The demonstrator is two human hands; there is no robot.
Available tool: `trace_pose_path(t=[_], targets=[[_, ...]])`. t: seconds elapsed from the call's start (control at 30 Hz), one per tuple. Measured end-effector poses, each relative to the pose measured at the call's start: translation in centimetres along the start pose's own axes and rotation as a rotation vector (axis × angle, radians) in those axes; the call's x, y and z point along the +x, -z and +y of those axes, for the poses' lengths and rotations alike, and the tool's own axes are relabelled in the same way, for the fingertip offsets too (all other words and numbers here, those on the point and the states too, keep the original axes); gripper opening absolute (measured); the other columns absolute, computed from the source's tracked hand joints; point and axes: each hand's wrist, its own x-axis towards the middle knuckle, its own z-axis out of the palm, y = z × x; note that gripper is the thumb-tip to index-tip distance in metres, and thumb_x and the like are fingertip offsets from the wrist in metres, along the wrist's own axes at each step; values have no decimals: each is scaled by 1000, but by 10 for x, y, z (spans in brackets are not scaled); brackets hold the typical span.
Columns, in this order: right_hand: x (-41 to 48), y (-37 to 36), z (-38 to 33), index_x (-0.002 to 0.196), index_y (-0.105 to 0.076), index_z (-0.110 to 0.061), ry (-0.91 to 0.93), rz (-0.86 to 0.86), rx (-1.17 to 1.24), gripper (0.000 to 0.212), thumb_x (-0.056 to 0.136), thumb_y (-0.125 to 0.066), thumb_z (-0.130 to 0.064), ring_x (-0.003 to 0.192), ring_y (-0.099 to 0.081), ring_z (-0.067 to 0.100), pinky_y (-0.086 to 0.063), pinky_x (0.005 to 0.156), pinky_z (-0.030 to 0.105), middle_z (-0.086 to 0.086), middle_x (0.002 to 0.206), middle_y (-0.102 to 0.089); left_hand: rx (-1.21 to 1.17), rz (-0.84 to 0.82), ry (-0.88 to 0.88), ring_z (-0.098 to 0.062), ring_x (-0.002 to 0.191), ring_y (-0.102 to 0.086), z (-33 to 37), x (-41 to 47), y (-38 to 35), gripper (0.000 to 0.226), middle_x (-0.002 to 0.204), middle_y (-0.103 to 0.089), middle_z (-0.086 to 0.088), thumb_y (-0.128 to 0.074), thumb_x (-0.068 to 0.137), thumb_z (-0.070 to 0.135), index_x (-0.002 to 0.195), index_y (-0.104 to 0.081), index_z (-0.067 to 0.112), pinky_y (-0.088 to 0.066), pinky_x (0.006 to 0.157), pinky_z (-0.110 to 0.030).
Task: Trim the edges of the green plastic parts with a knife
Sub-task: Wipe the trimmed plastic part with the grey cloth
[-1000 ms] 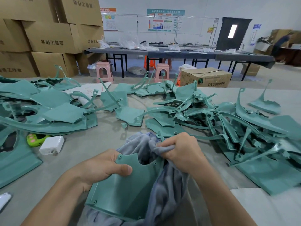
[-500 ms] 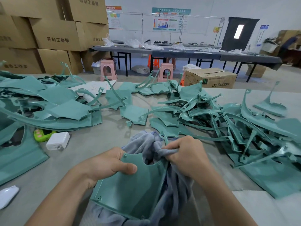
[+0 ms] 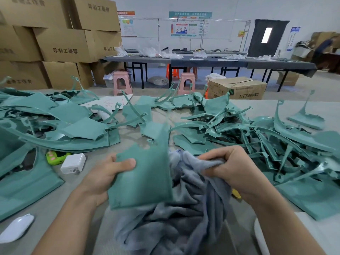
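Observation:
My left hand grips a flat green plastic part by its left edge, thumb on top, and holds it raised and tilted in front of me. My right hand pinches a fold of a grey cloth that lies bunched under and beside the part. A small yellow object peeks out below my right wrist; I cannot tell what it is. No knife is plainly in view.
Piles of green plastic parts cover the table at the left and the right. A white charger block and a green toy-like object lie at the left. Cardboard boxes, pink stools and long tables stand behind.
My left hand has lifted the green part and turned it over, so its smooth face now points at me. My right hand keeps its hold on the cloth.

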Motion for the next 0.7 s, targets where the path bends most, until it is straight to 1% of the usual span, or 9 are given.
trace_pose_path(t=[0.07,0.13,0.17,0.2,0.27,0.37,0.5,0.6,0.7], targets=[[4,-9,6,92,-82,-33,6,272,-411,26,80,-80,-9,96,-73,17,-58,93,42,-9,95,-78,-159,97,-117,-29,85,-76,-1,5,3,27,103,-76,-21,-73,75,8,100,-79,3,-63,72,-38],[1,-24,4,127,-70,-36,70,296,-802,49,81,-81,-25,135,-50,14,-31,120,41,-13,136,-64,-256,140,-173,-27,92,-75,-1,8,-1,29,109,-75,-17,-62,81,9,103,-78,5,-63,78,-39],[-1,-33,3,140,-59,-37,113,254,-807,65,80,-83,-32,145,-34,9,-20,124,33,-15,150,-51,-272,150,-179,-26,93,-75,-1,9,-4,28,111,-75,-17,-61,82,10,102,-79,6,-62,78,-39],[-3,-41,1,146,-51,-40,153,209,-728,76,77,-84,-38,144,-28,-1,-18,121,22,-20,153,-44,-278,159,-171,-26,94,-75,-2,10,-7,27,112,-74,-17,-61,82,11,100,-80,7,-63,78,-39],[-7,-62,-2,146,-45,-49,183,151,-434,83,71,-80,-54,123,-40,-21,-30,101,2,-35,135,-54,-316,147,-138,-28,99,-74,-4,11,-16,29,116,-73,-18,-60,84,14,104,-78,4,-62,77,-39],[-8,-85,1,142,-50,-48,82,130,-94,65,81,-71,-54,87,-64,-14,-47,74,5,-20,101,-74,-395,76,-48,-33,109,-70,-9,11,-24,42,123,-69,-22,-53,91,17,125,-66,-3,-61,78,-40],[-2,-75,7,119,-69,-34,23,286,0,37,89,-74,-14,83,-72,-1,-60,85,28,-16,93,-77,-382,-32,30,-35,104,-72,-8,7,-26,43,124,-67,-26,-52,91,15,126,-64,-7,-62,72,-42],[-8,-77,4,117,-70,-37,108,571,-315,33,85,-73,-38,87,-61,-13,-43,86,1,-24,93,-73,-265,67,-111,-39,108,-69,-14,13,-43,45,119,-70,-26,-62,83,13,123,-64,-7,-60,85,-49],[-14,-96,-8,121,-67,-31,74,206,158,48,79,-67,-53,108,-65,-6,-50,95,13,-16,114,-74,196,12,-330,-28,128,-59,-21,7,-72,55,134,-65,-13,-71,78,10,133,-63,8,-42,112,-53]])
